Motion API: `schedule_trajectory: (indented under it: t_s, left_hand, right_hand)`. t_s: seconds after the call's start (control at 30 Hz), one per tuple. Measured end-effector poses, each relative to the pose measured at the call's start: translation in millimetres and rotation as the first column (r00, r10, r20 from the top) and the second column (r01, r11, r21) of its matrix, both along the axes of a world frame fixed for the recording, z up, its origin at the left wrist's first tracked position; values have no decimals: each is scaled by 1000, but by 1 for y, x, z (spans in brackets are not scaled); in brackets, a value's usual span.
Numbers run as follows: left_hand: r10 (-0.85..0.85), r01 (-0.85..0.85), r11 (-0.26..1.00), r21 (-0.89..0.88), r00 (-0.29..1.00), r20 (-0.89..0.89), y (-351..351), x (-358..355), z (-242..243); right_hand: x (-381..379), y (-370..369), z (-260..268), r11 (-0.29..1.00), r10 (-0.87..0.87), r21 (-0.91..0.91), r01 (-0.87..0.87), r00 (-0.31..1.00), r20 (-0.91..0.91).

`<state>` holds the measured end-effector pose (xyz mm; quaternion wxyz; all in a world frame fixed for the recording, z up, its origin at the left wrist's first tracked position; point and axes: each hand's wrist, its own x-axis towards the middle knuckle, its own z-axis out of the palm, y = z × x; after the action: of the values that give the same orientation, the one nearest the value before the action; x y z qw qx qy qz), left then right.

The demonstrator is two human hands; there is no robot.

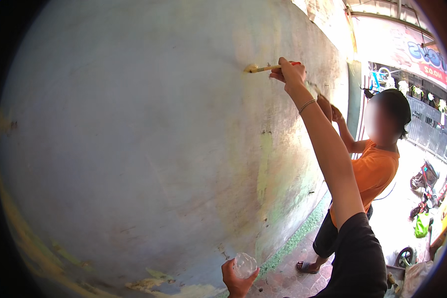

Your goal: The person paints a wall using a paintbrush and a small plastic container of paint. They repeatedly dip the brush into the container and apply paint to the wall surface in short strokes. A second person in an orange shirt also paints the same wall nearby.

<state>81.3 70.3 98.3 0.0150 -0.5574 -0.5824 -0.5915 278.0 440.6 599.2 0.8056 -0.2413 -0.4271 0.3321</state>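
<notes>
My right hand (290,74), raised at the upper middle of the view, grips a paintbrush (264,69) with a pale handle and a red end. The brush's bristles touch the painted wall (134,130), which is grey-blue with yellowish and greenish patches around the brush. Low in the view, my left hand (238,279) holds a clear plastic cup (245,265) close to the wall's lower part. What the cup contains cannot be made out.
To the right, a person in an orange shirt (376,167) faces the wall with raised hands. A green strip (294,238) runs along the wall's foot beside paving (283,277). Farther right are a motorcycle (426,182), a small wheel (405,257) and a metal gate (428,121).
</notes>
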Motion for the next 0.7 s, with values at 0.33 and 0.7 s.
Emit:
schedule_trajectory:
  t_s: [0.33,0.7]
  left_hand:
    - [85,-85,996,-24,996,29,10,15,-6]
    - [82,-83,997,6,996,20,10,7,-5]
  right_hand:
    - [3,7,142,964,92,264,-30,970,-224]
    - [15,21,69,998,-55,23,56,998,-7]
